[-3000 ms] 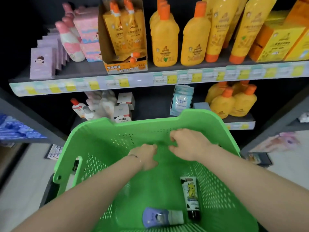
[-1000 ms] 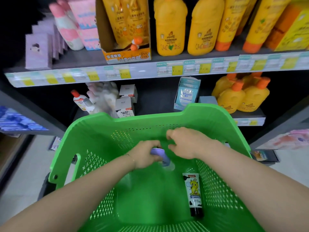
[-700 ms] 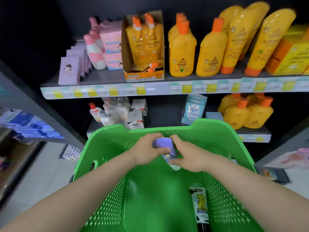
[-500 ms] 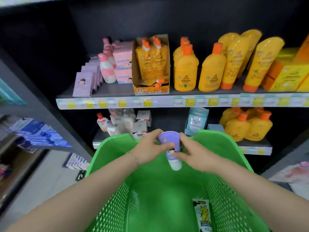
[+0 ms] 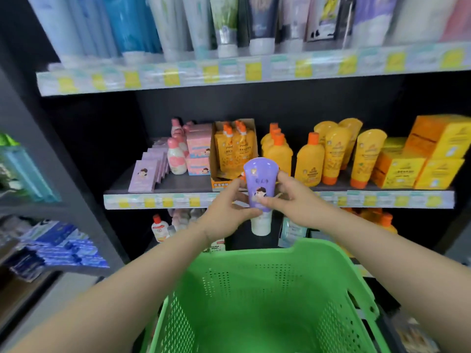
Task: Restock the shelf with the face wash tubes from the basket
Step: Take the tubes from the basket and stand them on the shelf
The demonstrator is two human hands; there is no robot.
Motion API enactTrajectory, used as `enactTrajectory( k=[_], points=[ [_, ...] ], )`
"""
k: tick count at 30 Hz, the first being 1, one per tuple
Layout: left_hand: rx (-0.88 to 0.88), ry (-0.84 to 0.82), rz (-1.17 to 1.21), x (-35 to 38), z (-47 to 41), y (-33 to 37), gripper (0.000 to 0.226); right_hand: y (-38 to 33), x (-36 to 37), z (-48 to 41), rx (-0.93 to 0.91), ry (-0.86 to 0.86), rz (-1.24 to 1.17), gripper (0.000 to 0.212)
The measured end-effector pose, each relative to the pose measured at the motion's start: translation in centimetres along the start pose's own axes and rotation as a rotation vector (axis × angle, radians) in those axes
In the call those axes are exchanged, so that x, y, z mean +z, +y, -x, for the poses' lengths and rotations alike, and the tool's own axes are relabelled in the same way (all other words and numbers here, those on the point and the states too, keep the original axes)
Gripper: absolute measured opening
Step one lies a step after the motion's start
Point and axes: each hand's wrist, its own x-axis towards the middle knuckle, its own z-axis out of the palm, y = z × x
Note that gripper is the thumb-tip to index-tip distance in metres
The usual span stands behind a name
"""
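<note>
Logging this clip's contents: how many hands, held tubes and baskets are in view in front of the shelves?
hands: 2 (left hand, right hand)
purple tube, held by both: 1
green basket: 1
total: 4

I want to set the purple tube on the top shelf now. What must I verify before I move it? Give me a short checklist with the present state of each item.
1. Firm hold: left hand and right hand both grip the purple tube. Ok.
2. Orientation: the tube is upright with its white cap down, like the row of tubes on the top shelf. Ok.
3. Clearance: the tube is above the rim of the green basket. Ok.
4. Free gap in that row: cannot tell, as the row is blurred.
5. Place of the matching tubes: cannot tell, as the labels are unreadable.
</note>
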Motion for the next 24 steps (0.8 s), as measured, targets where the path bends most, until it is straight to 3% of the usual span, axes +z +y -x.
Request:
enactTrajectory(
  k=[5,9,13,24],
  points=[
    [0.088,0.052,0.005,-2.1,-1.3,3.6,0.038,-4.2,-1.6,-1.1,-0.037,0.096,0.045,0.059],
    [0.148,0.085,0.011,-3.5,-2.2,6.6,0.036,-6.8,-3.0,-2.4,-0.064,0.185,0.064,0.041],
    [0.203,0.149,-0.007,-4.5,-3.1,9.5,0.033,-9.0,-4.6,-3.1,-0.102,0.249,0.073,0.036],
    [0.290,0.138,0.097,-3.8,-7.2,17.3,0.036,-13.5,-9.8,-3.8,-0.149,0.535,0.075,0.023]
  ],
)
